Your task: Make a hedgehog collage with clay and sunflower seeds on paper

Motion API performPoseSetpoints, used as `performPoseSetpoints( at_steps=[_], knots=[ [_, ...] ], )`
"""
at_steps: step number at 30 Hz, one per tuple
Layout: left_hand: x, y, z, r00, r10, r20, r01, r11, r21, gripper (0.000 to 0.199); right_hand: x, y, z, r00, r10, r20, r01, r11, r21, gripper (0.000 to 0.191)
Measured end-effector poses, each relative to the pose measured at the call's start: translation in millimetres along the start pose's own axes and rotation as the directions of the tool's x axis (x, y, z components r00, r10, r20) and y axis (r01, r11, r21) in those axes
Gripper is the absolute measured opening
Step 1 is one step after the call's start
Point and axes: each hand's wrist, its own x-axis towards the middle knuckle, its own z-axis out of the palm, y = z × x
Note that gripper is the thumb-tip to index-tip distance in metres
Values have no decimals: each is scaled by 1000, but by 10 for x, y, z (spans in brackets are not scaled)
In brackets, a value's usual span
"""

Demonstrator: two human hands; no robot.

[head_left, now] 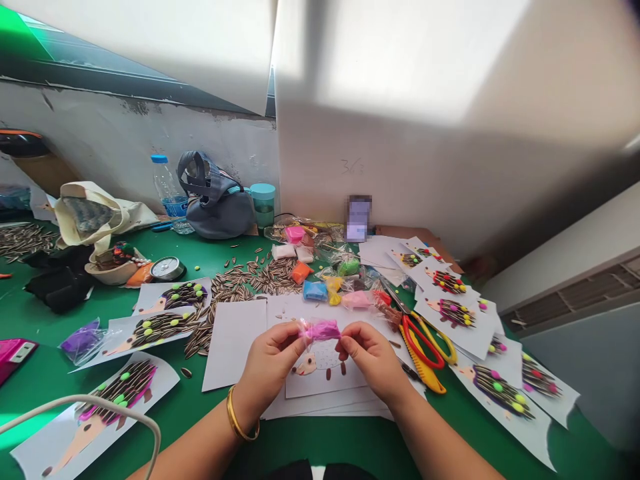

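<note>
a: state the position of the magenta packet (323, 329).
b: it is held above the drawing sheet (357, 381), between the two hands. its clear wrapper encloses magenta material.
a: report the state of each hand.
b: the left hand (270, 359) pinches the left end of the wrapper between thumb and fingers. the right hand (377, 363) is closed at the thumb and fingertips on the right end.
a: list the other wrapped units.
b: the purple packet (81, 341), a clear bag with purple material, lies at far left, near the seed-covered cards (120, 393). beyond the hands lie the blue packet (315, 291), the orange packet (301, 272) and the green packet (349, 267), near loose striped seeds (235, 285).
a: identify the larger containers.
b: against the wall, the clear bottle (170, 193) with blue cap stands upright beside the grey-blue bag (217, 210). the teal cup (263, 207) stands just right of the bag; its contents cannot be determined. the cream bag (86, 217) is open at left; patterned lining or contents show, indistinct.
</note>
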Motion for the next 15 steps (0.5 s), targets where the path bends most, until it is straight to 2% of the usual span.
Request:
performPoseSetpoints(
  at_steps=[7,15],
  knots=[
    [-27,-41,24,996,73,55,-77,994,78,18,8,-16,-17,999,-34,-19,35,999,19,30],
    [-29,-34,17,956,166,241,-202,970,133,15,27,-54,39,999,-35,-7,36,979,202,18]
  ],
)
